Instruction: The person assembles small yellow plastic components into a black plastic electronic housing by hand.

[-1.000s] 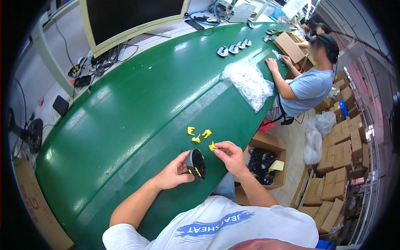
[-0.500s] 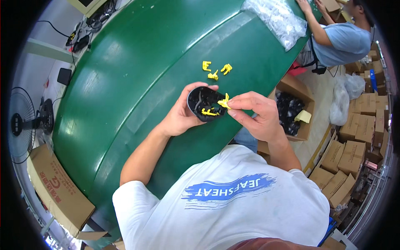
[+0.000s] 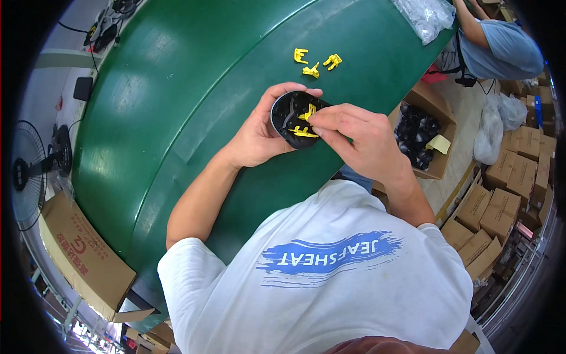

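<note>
My left hand [image 3: 256, 133] is wrapped round a black rounded plastic housing [image 3: 284, 118], its hollow side facing up. Inside the housing, along its near side, sits one yellow plastic clip [image 3: 302, 132]. Between thumb and fingertips, my right hand [image 3: 359, 135] pinches a second yellow plastic piece [image 3: 308, 112], held in the housing's opening; whether it touches the inner wall I cannot tell. Beyond the hands, three loose yellow pieces lie on the green table: one on the left [image 3: 300, 55], one in the middle [image 3: 311, 71] and one on the right [image 3: 332, 61].
The green table [image 3: 177, 88] has a clear plastic bag [image 3: 425, 20] at its far right. Right of it stands an open carton [image 3: 445, 127] of black parts. A co-worker in a blue shirt [image 3: 507, 50] is at the far right. A fan [image 3: 35, 168] and a cardboard box [image 3: 88, 259] are at left.
My right hand has brought the yellow piece from the housing's right edge into its opening. The whole view has shifted, so the table and housing appear higher.
</note>
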Demonstrator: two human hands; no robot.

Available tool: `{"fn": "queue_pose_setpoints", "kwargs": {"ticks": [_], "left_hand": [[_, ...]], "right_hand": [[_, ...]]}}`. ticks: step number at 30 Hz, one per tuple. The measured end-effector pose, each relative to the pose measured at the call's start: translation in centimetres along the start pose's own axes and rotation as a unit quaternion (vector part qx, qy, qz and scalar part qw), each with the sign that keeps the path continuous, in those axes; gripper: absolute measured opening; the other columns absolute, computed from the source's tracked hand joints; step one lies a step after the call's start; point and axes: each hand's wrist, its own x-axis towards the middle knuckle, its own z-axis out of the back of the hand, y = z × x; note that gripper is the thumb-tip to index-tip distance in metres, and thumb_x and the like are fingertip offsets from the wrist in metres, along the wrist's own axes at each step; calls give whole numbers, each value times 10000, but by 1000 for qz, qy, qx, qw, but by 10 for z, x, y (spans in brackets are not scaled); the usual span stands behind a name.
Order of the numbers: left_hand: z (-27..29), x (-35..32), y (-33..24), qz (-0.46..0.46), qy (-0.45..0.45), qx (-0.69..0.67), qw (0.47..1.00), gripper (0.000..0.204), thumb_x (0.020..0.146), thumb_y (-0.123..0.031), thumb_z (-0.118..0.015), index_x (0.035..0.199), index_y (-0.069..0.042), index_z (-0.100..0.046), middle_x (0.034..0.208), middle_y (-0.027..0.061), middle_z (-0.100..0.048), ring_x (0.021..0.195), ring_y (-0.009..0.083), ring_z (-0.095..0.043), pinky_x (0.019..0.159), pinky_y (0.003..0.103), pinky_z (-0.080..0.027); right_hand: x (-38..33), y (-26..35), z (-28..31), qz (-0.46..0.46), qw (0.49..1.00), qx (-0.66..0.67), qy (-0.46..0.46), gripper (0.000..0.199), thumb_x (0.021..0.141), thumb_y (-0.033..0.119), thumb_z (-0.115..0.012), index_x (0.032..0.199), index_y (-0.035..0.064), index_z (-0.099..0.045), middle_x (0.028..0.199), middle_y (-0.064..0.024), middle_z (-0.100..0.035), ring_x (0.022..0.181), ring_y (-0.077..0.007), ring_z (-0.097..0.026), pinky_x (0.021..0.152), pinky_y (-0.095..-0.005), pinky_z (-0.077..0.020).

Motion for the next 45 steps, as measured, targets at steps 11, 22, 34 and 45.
{"fn": "queue_pose_setpoints", "kwargs": {"ticks": [11,22,34,45], "left_hand": [[-4,0,4,0,5,34,999,949,841,169,-828,1618,-140,-380,1673,169,-482,1490,287,-554,1206,433,-522],[-5,-1,4,-49,5,30,998,942,838,174,-834,1615,-136,-401,1642,174,-519,1440,280,-603,1161,425,-571],[-6,-2,-4,4,-26,3,1000,1012,818,129,-844,1681,-73,-355,1637,180,-532,1448,288,-597,1174,431,-553],[23,-206,-94,-68,-408,30,910,1148,743,-325,-946,1690,-64,-351,1438,99,-597,1279,312,-614,1180,479,-476]], "right_hand": [[-4,-14,-4,48,997,-61,13,204,912,75,-812,1114,97,-815,1020,-51,-780,887,-258,-755,766,-387,-599],[-11,0,0,19,978,-206,16,244,968,238,-799,1207,203,-837,856,38,-597,839,-201,-570,898,-397,-438],[-8,-10,8,33,994,-99,28,227,1001,217,-765,1201,138,-837,857,-27,-627,866,-242,-613,988,-443,-467],[17,-103,36,-19,991,-111,-71,444,989,221,-760,1419,131,-697,1327,-123,-665,1149,-360,-655,979,-467,-531]]}}
